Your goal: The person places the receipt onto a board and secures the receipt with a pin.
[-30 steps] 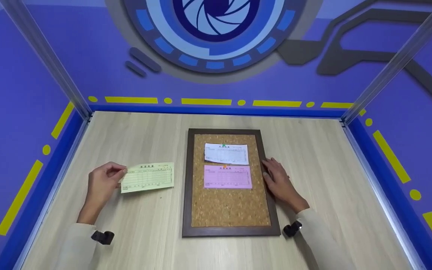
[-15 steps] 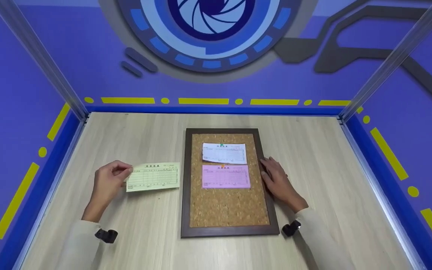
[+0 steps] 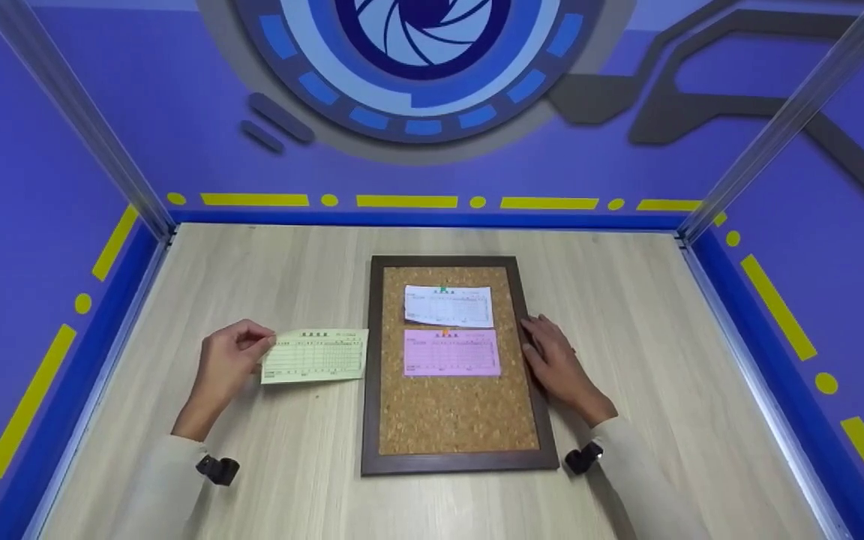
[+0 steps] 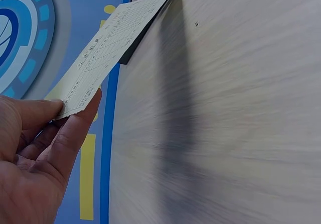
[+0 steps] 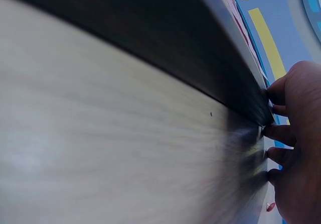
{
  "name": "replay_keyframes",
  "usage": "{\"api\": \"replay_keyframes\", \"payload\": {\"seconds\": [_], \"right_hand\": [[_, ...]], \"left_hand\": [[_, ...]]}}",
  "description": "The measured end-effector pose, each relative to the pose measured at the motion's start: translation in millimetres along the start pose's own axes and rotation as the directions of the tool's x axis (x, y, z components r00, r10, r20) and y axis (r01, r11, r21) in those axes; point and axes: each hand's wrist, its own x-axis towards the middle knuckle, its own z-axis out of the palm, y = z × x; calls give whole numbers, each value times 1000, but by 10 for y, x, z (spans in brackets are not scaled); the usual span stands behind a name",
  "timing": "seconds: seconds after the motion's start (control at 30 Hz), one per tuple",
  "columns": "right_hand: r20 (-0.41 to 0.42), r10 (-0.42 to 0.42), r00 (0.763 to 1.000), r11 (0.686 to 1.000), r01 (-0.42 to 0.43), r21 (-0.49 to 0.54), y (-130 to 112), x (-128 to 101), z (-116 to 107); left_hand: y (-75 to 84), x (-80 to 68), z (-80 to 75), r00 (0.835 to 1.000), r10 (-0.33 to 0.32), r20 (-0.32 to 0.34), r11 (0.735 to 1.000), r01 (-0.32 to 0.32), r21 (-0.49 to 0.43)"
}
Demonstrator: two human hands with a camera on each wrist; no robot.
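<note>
My left hand (image 3: 228,361) pinches the left edge of a pale yellow form slip (image 3: 315,355) between thumb and forefinger, holding it just above the table beside the cork board's left frame. In the left wrist view the slip (image 4: 113,48) juts away from my fingers (image 4: 75,128). The dark-framed cork board (image 3: 456,409) lies flat mid-table with a white slip (image 3: 448,306) and a pink slip (image 3: 451,353) pinned on it. My right hand (image 3: 556,360) rests with straight fingers against the board's right frame edge (image 5: 235,88).
The light wooden table (image 3: 649,330) is bordered by blue walls with yellow markings and clear corner posts (image 3: 784,127). The lower half of the cork board is bare.
My left hand has carried the yellow slip rightward, closer to the board's left frame. The right hand and board have stayed in place.
</note>
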Motion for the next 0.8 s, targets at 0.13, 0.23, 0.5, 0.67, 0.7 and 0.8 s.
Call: {"api": "replay_keyframes", "payload": {"seconds": [0.13,0.23,0.5,0.67,0.7,0.8], "right_hand": [[-1,-8,1000,1000,8,-4,-11,-3,-4],[-8,-23,1000,1000,23,-11,-17,-3,-13],[-18,-31,999,999,31,-19,-18,-7,-12],[-21,-35,999,999,35,-18,-4,-12,7],[-24,-35,999,999,34,-17,-6,-12,12],[-37,-33,999,999,32,-13,-11,-16,28]], "left_hand": [[23,7,3,1000,3,7,1000,-3,20],[49,13,0,1000,-6,19,1000,6,15],[142,41,-52,999,-22,26,1000,22,0],[184,49,-57,1000,-6,18,1000,6,-3],[193,48,-49,1000,-8,19,1000,8,-8],[210,47,-9,999,-17,32,999,18,-32]]}}
